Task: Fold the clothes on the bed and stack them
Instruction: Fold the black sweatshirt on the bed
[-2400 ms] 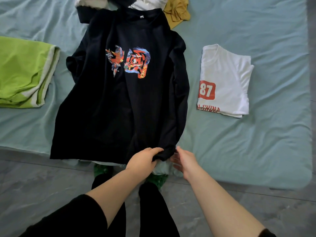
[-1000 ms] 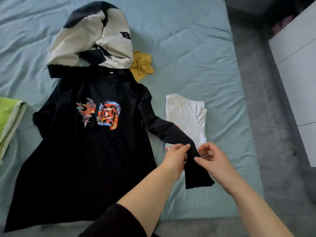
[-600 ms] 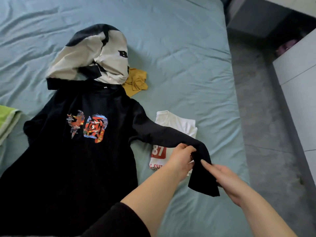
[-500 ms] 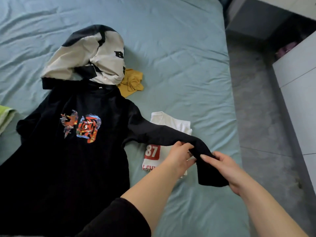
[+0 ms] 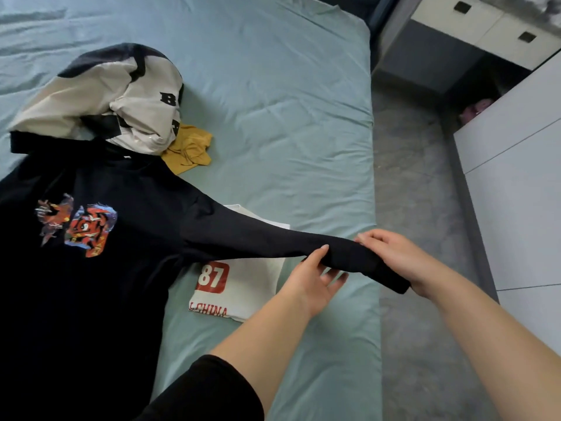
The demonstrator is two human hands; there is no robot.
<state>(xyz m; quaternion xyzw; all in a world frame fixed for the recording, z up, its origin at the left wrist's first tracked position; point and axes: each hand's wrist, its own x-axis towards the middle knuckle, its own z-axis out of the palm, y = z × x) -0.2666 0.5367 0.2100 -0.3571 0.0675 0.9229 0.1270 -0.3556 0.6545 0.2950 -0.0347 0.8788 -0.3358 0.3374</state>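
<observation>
Looking down from the head cam, the only view going: the black sweatshirt (image 5: 91, 299) lies print-up on the bed (image 5: 273, 86), body off to the left of both hands, with one sleeve (image 5: 258, 241) pulled out straight toward them. The right hand (image 5: 397, 256) grips the cuff end, fingers curled over the top. The left hand (image 5: 306, 281) sits just beside it, further up the sleeve, thumb on top and fingers spread loose underneath, so it's more of a cradle than a clamp.

My guess is it's soft, floppy knit with a bit of weight, not slippery, nothing breakable. It'll sag wherever it isn't held, so cuff plus mid-sleeve looks like a sensible hold for laying the sleeve back across the chest. After that I'd go for the shoulder and hem.

Other stuff: a folded white T-shirt (image 5: 243, 287) with a red 87 sits right under the sleeve and the left hand, so it could get dragged or buried. Beyond the hands, up by the collar, there's a crumpled cream and black jacket (image 5: 121, 95) touching the sweatshirt and a yellow garment (image 5: 189, 148) next to it, neither folded yet. Right of the right hand, the mattress edge drops to grey floor (image 5: 409, 177), with a white cabinet (image 5: 522, 192) past that.
</observation>
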